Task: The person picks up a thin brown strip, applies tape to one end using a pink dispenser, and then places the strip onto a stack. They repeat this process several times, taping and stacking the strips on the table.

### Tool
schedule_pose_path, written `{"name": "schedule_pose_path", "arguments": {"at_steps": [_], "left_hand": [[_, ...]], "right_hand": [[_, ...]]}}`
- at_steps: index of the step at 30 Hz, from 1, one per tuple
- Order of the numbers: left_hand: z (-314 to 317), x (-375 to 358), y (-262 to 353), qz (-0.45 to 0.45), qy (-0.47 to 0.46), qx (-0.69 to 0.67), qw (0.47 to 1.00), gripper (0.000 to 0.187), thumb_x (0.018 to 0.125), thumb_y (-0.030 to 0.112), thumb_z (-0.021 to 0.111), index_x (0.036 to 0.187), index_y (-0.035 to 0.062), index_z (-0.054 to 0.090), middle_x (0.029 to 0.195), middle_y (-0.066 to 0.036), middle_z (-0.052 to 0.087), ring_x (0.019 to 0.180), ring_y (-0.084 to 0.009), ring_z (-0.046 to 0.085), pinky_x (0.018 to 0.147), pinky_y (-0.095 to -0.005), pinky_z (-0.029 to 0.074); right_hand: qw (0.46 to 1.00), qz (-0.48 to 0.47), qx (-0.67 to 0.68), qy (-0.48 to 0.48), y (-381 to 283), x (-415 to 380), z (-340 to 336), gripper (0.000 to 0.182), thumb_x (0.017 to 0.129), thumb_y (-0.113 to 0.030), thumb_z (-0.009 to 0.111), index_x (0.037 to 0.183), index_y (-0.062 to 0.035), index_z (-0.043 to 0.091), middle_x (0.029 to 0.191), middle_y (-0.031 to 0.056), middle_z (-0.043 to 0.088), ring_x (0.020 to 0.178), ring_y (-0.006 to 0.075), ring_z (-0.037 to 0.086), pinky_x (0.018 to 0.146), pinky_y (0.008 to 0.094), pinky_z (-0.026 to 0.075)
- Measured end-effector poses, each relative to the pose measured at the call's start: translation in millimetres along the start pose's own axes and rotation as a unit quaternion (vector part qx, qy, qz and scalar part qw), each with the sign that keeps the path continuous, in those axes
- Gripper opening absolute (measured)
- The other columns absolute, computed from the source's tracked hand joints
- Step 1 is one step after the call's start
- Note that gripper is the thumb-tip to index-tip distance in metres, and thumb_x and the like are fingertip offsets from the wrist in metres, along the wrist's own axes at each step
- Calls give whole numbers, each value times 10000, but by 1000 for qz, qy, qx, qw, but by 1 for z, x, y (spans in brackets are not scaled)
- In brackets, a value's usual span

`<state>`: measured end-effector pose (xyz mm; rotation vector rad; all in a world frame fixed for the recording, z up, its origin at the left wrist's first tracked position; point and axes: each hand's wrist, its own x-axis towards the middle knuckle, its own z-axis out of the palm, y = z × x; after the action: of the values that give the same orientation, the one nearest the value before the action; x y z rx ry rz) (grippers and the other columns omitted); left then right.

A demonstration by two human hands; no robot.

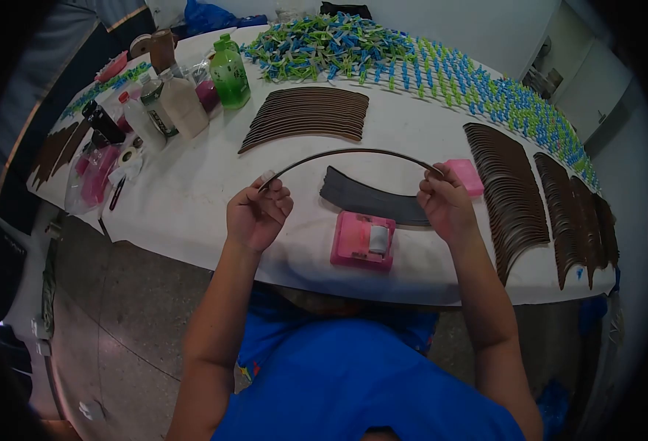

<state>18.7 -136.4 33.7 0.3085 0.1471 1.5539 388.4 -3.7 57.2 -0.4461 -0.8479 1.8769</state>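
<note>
A thin, dark brown curved strip (350,151) arches above the table between my hands. My left hand (260,213) pinches its left end, and my right hand (447,204) grips its right end. Below the strip lies a wide, dark grey curved piece (361,192), its right end partly hidden by my right hand. A pink tray-like box (340,250) with a pale roller or pad (378,239) in it stands at the front of the table. Behind my right hand is a flat pink block (465,176).
Rows of brown curved strips lie at the back (305,114) and right (511,191) of the white table (184,213). Blue and green clips (331,44) are heaped behind. Bottles, including a green jug (230,77), stand at the left near a tape roll (127,156).
</note>
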Motion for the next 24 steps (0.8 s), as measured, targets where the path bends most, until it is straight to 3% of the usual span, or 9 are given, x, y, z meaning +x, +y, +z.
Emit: {"name": "schedule_pose_path", "arguments": {"at_steps": [2,4,8,10,11,13,16,23,24], "left_hand": [[-2,3,2,26,11,1,1000,279,880,32,576,1138,-4,675,1104,-121,732,869,-220,591,820,-348,506],[-11,7,3,89,96,38,991,310,954,-20,568,1257,-29,634,1202,-123,714,945,-221,645,893,-346,555],[-24,25,4,135,133,34,981,272,1032,-31,554,1295,-38,624,1190,-117,719,1012,-195,678,926,-337,589],[-30,39,5,169,222,59,959,217,1082,17,539,1276,-30,625,1164,-112,718,974,-165,686,913,-334,611],[-33,46,6,177,223,58,957,217,1082,17,539,1276,-30,625,1164,-112,718,974,-165,686,913,-334,611],[-37,59,8,165,302,60,937,171,1090,23,530,1222,-17,631,1128,-106,716,920,-154,690,856,-327,625],[-37,78,9,141,347,64,925,117,1085,30,544,1160,-2,627,1096,-96,712,875,-156,689,795,-321,626],[-47,99,26,56,345,110,930,93,1058,36,579,1134,9,624,1061,-107,708,862,-153,685,743,-312,614],[-47,97,28,24,335,200,920,110,1057,64,599,1141,10,643,1063,-101,716,872,-152,693,753,-304,610]], "right_hand": [[999,-11,-25,22,10,14,1,239,988,29,682,1213,-51,664,1050,60,702,936,154,680,788,330,581],[998,-17,-50,41,20,25,7,212,1002,-7,708,1204,-51,664,1028,51,707,896,134,678,768,314,580],[990,-27,-122,65,35,44,19,195,1008,-69,738,1184,-38,660,1007,32,704,881,109,660,774,292,564],[987,-24,-143,61,41,54,25,200,1006,-76,744,1182,-35,658,1007,29,703,877,106,654,775,286,558],[984,-28,-164,60,43,60,27,198,1004,-84,747,1176,-35,661,1009,25,703,874,102,648,778,282,553],[981,-28,-185,51,47,72,30,196,1003,-92,749,1170,-35,664,1012,21,704,871,99,642,780,278,547],[970,-30,-240,15,52,86,39,193,994,-102,755,1157,-37,677,1020,15,706,881,95,639,786,275,543],[929,-7,-369,-13,66,119,53,179,981,-134,765,1127,-62,691,984,-4,694,884,91,636,799,281,533],[921,-1,-389,-17,69,124,52,179,980,-139,764,1126,-68,687,977,-8,689,875,86,629,793,281,524]]}}
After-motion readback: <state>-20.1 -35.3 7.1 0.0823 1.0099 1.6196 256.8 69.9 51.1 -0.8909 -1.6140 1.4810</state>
